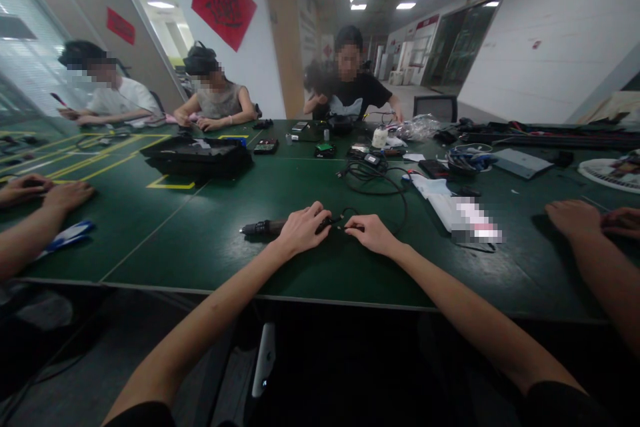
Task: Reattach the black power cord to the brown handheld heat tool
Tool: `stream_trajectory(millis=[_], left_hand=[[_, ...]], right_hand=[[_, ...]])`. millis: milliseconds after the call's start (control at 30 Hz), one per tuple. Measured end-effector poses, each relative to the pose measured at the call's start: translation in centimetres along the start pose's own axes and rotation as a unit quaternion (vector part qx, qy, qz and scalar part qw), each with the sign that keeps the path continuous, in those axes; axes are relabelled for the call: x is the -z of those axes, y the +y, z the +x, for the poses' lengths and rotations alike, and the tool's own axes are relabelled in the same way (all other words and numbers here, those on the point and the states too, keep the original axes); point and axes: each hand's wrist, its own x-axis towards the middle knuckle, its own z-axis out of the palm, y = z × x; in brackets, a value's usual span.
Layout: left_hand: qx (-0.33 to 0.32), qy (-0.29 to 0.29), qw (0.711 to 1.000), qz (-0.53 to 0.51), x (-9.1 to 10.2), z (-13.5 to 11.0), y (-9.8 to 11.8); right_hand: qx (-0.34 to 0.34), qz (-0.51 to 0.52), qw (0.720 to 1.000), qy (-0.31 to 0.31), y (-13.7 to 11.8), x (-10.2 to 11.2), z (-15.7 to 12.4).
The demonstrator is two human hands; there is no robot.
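Across the green tabletop (175, 253), left hand (303, 229) clasped round a dark screwdriver (264, 228), right hand (374, 233) pinched on a cable end (353, 229).

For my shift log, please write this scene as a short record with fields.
Surface: green table
Left hand: around one end of a dark tool; the tool's metal tip points left
Right hand: fingers pinch a small dark piece, kind unclear
Beyond hands: black cable, loosely looped
Further left: black tray
Further right: white packet
Others: three people across the table
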Motion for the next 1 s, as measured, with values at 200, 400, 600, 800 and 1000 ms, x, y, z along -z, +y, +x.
stream_trajectory(millis=[200, 400, 600, 800, 1000], left_hand=[[-0.037, -0.009, 0.999, 0.003, 0.4, -0.2, 0.2], [-0.073, -0.018, 0.997, 0.012, 0.6, -0.1, 0.5], [-0.081, -0.012, 0.996, 0.018, 0.7, -0.2, 0.6], [-0.126, -0.023, 0.992, 0.004, 1.0, -0.6, 0.1], [-0.168, -0.036, 0.985, 0.016, 0.5, -0.5, -0.1]], right_hand=[[-0.001, 0.050, 0.999, -0.010, -0.8, -1.0, 0.3], [-0.026, 0.108, 0.994, -0.016, -0.2, -1.3, 1.4], [-0.069, 0.139, 0.985, 0.073, 2.2, 1.2, 2.0], [-0.125, 0.043, 0.979, 0.157, 5.0, 2.4, 1.9], [-0.096, -0.068, 0.989, 0.089, 4.2, 1.0, 2.0]])
